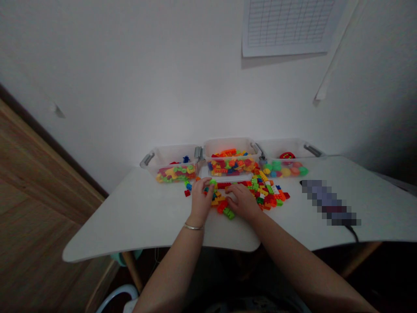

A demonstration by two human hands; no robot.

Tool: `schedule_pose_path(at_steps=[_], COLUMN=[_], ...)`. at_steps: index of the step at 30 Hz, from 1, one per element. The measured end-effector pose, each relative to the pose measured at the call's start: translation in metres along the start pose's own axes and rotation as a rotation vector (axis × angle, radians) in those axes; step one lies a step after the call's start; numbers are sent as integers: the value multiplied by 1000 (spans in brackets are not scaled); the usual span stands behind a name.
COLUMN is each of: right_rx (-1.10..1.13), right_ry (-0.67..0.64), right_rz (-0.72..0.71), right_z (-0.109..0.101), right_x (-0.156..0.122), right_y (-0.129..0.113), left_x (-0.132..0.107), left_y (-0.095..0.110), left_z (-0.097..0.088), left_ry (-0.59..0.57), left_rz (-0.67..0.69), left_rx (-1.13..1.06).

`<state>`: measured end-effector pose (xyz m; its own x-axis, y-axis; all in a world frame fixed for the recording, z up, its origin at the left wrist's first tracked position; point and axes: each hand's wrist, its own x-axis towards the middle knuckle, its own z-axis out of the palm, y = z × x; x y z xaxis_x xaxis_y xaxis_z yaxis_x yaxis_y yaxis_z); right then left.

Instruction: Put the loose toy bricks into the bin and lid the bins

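Observation:
My left hand (201, 198), with a bangle at its wrist, is curled over the pile of toy building bricks (262, 187). Its fingertips close on a lime-green building brick (213, 181). To its right, my right hand (243, 199) has bent fingers and thumb around a small orange building brick (227, 190), partly hidden by the fingers. Between the hands lie yellow, blue and orange bricks. A green brick (229, 213) and a red-orange brick (222, 206) rest at the pile's near edge. Behind the hands runs a long red row of bricks (223, 185).
Three clear plastic bins stand along the wall: a left bin (163, 153) and a middle bin (224, 142) with bricks, and a right bin (270, 148) with coloured round pieces. A pixelated device (329, 202) with a cable lies right on the white table (130, 221).

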<state>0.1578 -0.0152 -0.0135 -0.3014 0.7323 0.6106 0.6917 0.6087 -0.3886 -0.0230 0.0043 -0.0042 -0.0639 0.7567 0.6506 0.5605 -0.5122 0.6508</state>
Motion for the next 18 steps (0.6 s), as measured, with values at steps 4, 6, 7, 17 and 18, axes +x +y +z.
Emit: schedule_pose_path(at_steps=[4, 6, 7, 17, 18], right_rx=[18, 16, 14, 6, 4], right_ry=[-1, -3, -3, -9, -13], right_rz=[0, -12, -19, -19, -18], right_z=[-3, -3, -3, -5, -5], right_x=[0, 0, 0, 2, 2], right_y=[-1, 0, 0, 2, 2], left_x=[18, 36, 46, 141, 145], left_y=[-1, -2, -3, -28, -29], left_z=[-16, -28, -34, -73, -75], left_ry=[280, 383, 406, 108, 50], left_rz=[-104, -92, -82, -76, -93], left_rx=[-221, -233, -229, 177, 252])
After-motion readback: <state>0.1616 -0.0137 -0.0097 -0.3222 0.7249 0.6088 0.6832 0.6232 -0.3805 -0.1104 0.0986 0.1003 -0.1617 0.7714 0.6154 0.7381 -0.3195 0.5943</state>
